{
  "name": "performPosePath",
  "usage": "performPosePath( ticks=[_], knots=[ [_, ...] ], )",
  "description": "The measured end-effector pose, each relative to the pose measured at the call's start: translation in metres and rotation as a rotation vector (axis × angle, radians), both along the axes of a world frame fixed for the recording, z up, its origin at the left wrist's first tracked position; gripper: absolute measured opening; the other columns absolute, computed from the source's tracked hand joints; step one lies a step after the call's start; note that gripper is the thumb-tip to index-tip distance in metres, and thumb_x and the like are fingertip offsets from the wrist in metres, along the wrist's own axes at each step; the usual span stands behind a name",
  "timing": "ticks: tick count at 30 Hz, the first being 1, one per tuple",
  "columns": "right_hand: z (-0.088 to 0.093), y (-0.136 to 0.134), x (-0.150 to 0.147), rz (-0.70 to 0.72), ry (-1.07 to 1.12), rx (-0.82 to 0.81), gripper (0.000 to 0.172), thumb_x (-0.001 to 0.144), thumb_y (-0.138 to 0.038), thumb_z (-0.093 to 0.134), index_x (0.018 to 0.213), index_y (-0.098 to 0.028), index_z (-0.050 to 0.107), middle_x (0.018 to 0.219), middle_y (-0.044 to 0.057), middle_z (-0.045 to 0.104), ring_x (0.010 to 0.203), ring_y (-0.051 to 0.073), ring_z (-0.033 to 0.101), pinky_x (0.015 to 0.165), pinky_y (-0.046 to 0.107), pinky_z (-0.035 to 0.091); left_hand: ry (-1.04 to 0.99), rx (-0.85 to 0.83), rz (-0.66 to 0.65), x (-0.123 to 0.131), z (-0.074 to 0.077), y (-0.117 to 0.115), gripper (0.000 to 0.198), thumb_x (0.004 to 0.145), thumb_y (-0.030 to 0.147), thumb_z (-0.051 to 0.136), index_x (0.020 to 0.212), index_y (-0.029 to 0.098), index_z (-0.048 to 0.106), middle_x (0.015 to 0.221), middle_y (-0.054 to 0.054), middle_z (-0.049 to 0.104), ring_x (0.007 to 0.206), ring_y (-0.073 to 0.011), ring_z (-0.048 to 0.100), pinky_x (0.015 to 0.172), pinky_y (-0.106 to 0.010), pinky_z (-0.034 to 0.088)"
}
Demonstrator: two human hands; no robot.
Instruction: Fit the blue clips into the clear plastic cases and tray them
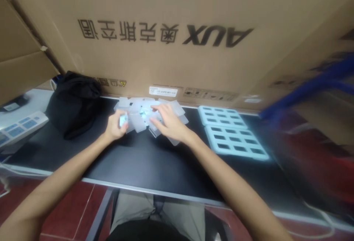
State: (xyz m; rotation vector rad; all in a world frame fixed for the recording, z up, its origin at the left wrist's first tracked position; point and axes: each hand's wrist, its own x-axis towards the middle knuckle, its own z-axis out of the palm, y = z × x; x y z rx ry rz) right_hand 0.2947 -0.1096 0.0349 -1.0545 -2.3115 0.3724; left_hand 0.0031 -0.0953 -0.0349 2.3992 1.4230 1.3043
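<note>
My left hand [115,126] is closed around a small pale blue-white block [123,119], whose exact kind is too blurred to make out. To its right, my right hand [169,121] reaches over a loose pile of translucent white rectangular pieces [138,122] with its fingers apart and nothing visible held. Light blue-green bits [143,112] show in the middle of the pile, close to the right fingertips. Part of the pile lies hidden beneath the right hand.
Two light blue trays [231,130] with rows of rectangular openings lie on the black tabletop [155,167] at right. A black cloth or bag [74,102] sits at left beside a white printed box [23,128]. Behind stands a large cardboard box [166,60]. A blue bar [306,86] is at far right.
</note>
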Motion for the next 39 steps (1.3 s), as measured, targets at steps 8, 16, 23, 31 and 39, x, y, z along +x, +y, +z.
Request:
performPosePath(
  ticks=[8,16,23,31,39],
  knots=[
    [0.015,-0.058,0.048,0.147,0.141,-0.1,0.044,0.1,-0.047,0.065,0.135,-0.022,0.057,0.109,0.008,0.07,0.087,0.02,0.066,0.079,0.035,0.054,0.075,0.328,-0.55,0.129,-0.001,-0.043,0.077,0.097,0.044,0.069,0.158,0.023,0.026,0.121,-0.013,0.058,0.102,-0.0259,0.063,0.083,-0.044,0.061],
    [0.042,-0.067,0.108,0.025,-0.006,-0.065,0.021,0.099,-0.043,0.064,0.107,-0.023,0.067,0.076,0.0,0.063,0.067,0.018,0.06,0.064,0.032,0.05,0.044,0.291,-0.486,0.186,0.007,-0.037,0.083,0.104,0.025,0.058,0.168,0.029,0.005,0.134,-0.017,0.043,0.12,-0.0293,0.056,0.09,-0.049,0.062],
    [0.052,0.002,0.212,-0.296,-0.163,0.044,0.033,0.095,-0.045,0.063,0.117,-0.023,0.075,0.112,0.01,0.077,0.089,0.026,0.072,0.078,0.039,0.058,0.239,0.468,-0.536,0.186,0.001,-0.061,0.046,0.096,0.022,0.067,0.139,0.026,0.055,0.138,-0.012,0.054,0.135,-0.0295,0.051,0.108,-0.045,0.052],
    [0.017,0.086,0.251,-0.52,-0.462,-0.01,0.015,0.095,-0.021,0.061,0.098,-0.012,0.073,0.098,0.021,0.074,0.082,0.023,0.061,0.079,0.037,0.044,0.538,0.278,-0.788,0.188,-0.018,-0.071,0.017,0.094,0.024,0.062,0.108,0.017,0.069,0.129,-0.012,0.068,0.125,-0.0264,0.06,0.102,-0.037,0.053],
    [-0.001,0.098,0.259,-0.468,-0.45,-0.021,0.021,0.098,-0.021,0.056,0.107,-0.011,0.073,0.11,0.022,0.072,0.097,0.024,0.063,0.09,0.036,0.045,0.483,0.19,-0.744,0.19,-0.019,-0.067,0.016,0.093,0.021,0.059,0.104,0.016,0.069,0.129,-0.011,0.071,0.129,-0.0263,0.062,0.104,-0.037,0.054]
  ],
)
